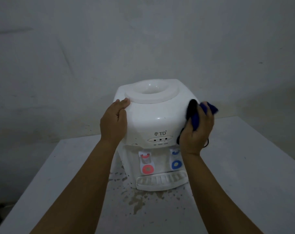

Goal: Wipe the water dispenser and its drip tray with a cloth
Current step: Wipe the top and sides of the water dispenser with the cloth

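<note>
- The white water dispenser stands on the pale bench, close to the wall; its drip tray sticks out at the bottom front.
- The left hand lies flat with straight fingers on the upper left corner of the dispenser.
- The right hand grips a dark blue cloth and presses it on the upper right side.
- Brown stains cover the bench before the tray.
</note>
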